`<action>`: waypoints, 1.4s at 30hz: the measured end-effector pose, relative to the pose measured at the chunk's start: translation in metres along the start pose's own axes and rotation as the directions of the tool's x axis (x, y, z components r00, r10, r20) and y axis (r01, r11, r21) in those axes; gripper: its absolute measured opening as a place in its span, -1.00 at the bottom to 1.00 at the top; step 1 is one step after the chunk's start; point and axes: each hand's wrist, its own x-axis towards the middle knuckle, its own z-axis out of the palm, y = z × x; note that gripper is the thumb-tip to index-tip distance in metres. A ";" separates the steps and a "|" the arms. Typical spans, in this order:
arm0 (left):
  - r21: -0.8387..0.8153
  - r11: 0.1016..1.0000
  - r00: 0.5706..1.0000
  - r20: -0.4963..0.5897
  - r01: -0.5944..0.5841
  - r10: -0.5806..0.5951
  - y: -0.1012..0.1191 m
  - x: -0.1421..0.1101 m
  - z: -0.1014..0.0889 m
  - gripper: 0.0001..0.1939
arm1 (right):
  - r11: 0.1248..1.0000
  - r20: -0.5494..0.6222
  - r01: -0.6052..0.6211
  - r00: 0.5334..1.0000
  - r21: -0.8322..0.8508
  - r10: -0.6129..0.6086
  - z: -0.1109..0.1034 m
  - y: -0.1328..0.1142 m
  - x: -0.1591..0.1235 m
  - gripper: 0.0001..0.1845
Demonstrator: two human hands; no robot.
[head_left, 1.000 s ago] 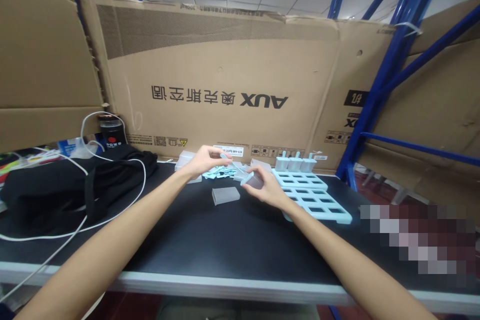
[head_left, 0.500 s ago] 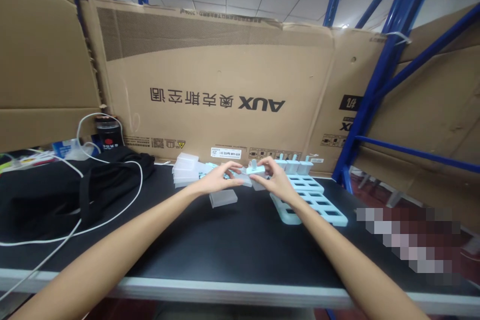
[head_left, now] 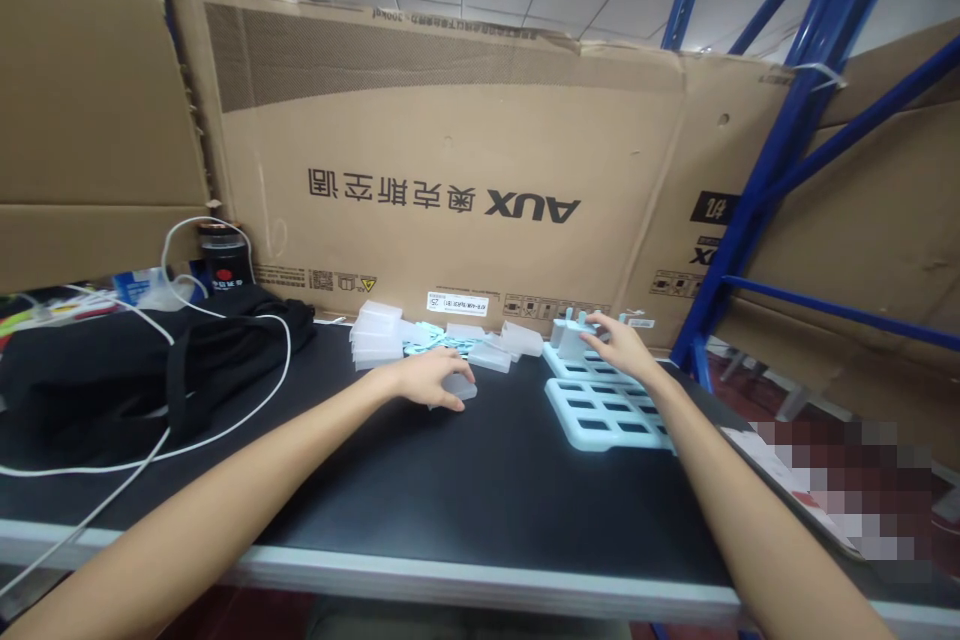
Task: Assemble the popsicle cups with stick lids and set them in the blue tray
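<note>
Clock: centred on the left hand, twelve pointing to the cardboard (head_left: pixel 435 135) that walls off the back of the black table (head_left: pixel 465 500).
Bag: a black heap (head_left: pixel 90 395) at nine, filling the table's left side.
Cord: white (head_left: pixel 289 358), looping over the bag and onto the table at nine.
Jar: dark (head_left: pixel 227 272), at ten, behind the bag, close to the cardboard.
Stack: translucent molds (head_left: pixel 377 338) piled between ten and eleven.
Left hand: fingers spread and curved (head_left: pixel 433 378) around the clear mold; I cannot tell whether they grip it.
Clear mold: lying on the table (head_left: pixel 460 388) under the left fingers, at three, partly hidden by them.
Blue pieces: a flat jumble (head_left: pixel 426 338) at twelve, just behind the hand.
Loose molds: translucent, lying together (head_left: pixel 493 357) at two, between the jumble and the trays.
Lidded mold: upright at the rear tray (head_left: pixel 553 360), its handle up (head_left: pixel 572 342), between two and three.
Right hand: thumb and fingers pinching (head_left: pixel 619 345) the lidded mold's right edge, blocking sight of what lies behind.
Front tray: pale blue, slotted (head_left: pixel 592 442), at three, nearer than the rear one; the right forearm covers its right end.
Post: blue, slanting (head_left: pixel 739 247), at two, beyond the trays.
</note>
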 end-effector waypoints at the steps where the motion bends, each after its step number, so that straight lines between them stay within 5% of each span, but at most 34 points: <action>1: 0.001 1.000 1.000 -0.002 -0.007 0.007 -0.001 0.000 0.000 -0.54 | 1.000 0.002 0.006 1.000 0.001 -0.006 0.001 0.000 0.002 -0.66; 12: -0.068 0.997 0.999 0.028 -0.040 0.042 -0.010 -0.001 0.002 -0.50 | 0.997 0.018 -0.049 0.999 0.058 0.048 0.019 0.020 0.009 -0.69; 18: -0.063 0.997 0.997 0.061 -0.041 0.044 -0.014 -0.002 0.003 -0.47 | 0.983 0.005 -0.162 0.987 -0.090 0.163 0.023 0.012 0.006 -0.62; 24: -0.134 0.991 0.999 0.044 -0.020 0.026 -0.020 0.007 0.005 -0.42 | 0.965 -0.294 -0.072 0.956 -0.254 -0.006 0.011 -0.031 0.002 -0.67; 28: 0.008 0.998 0.988 -0.140 0.058 -0.057 -0.020 0.037 0.007 -0.46 | 0.908 0.065 0.184 0.983 -0.378 -0.172 0.030 -0.071 0.020 -0.61; 32: 0.181 0.978 0.986 -0.145 0.108 -0.082 -0.017 0.058 0.014 -0.52 | 0.846 0.400 0.286 0.912 -0.449 -0.096 0.060 -0.087 0.037 -0.43; 37: 0.165 0.982 0.981 -0.187 0.087 -0.055 -0.024 0.058 0.014 -0.61 | 0.867 0.468 0.258 0.883 -0.427 -0.033 0.077 -0.085 0.045 -0.46; 42: 0.302 0.896 0.927 -0.286 0.326 -0.241 -0.043 0.069 -0.002 -0.57 | 0.877 0.495 0.206 0.868 -0.434 0.041 0.084 -0.080 0.053 -0.54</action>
